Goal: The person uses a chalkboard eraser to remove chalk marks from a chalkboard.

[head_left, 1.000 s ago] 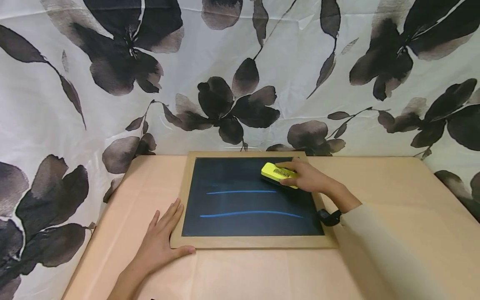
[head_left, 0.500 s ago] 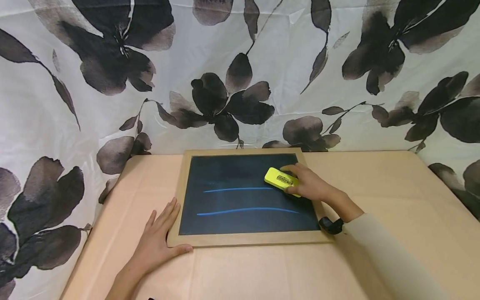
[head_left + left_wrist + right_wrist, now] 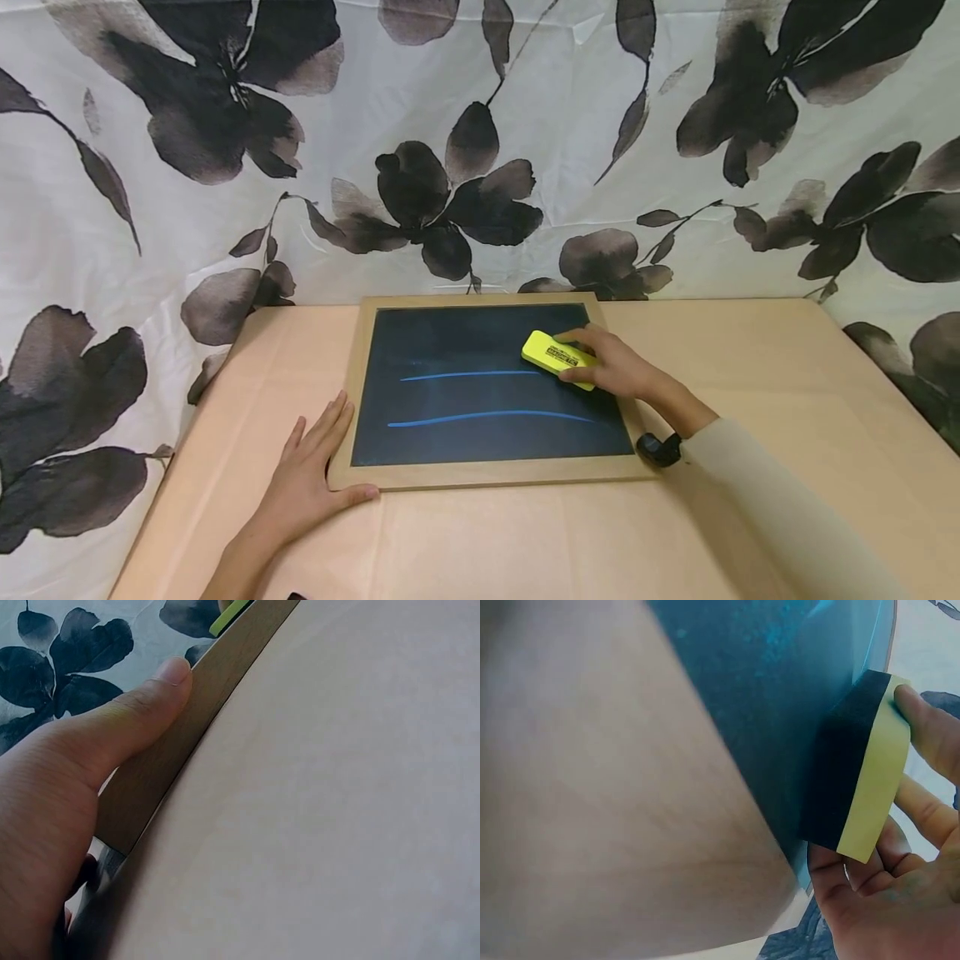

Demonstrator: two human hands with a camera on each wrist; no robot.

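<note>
A small blackboard (image 3: 465, 333) in a wooden frame lies on the table, with an upper blue line (image 3: 468, 375) and a lower blue line (image 3: 487, 412) across it. My right hand (image 3: 618, 362) grips a yellow board eraser (image 3: 551, 352) between thumb and fingers, over the board's right part by the upper line's right end. The right wrist view shows the eraser's dark felt side (image 3: 847, 757) facing the board. My left hand (image 3: 307, 483) rests at the near left corner, fingers straight along the left edge. Its thumb (image 3: 150, 712) lies on the near frame edge.
The pale table (image 3: 525, 533) extends around the board. Behind it hangs a white cloth (image 3: 570, 192) with dark flower prints. A black band (image 3: 658, 450) sits on my right wrist, close to the frame's right side. A small dark object (image 3: 297, 596) shows at the bottom edge.
The right hand has brought the eraser a little nearer along the board, and its dark underside has dropped from sight in the head view. The left hand stays at the corner.
</note>
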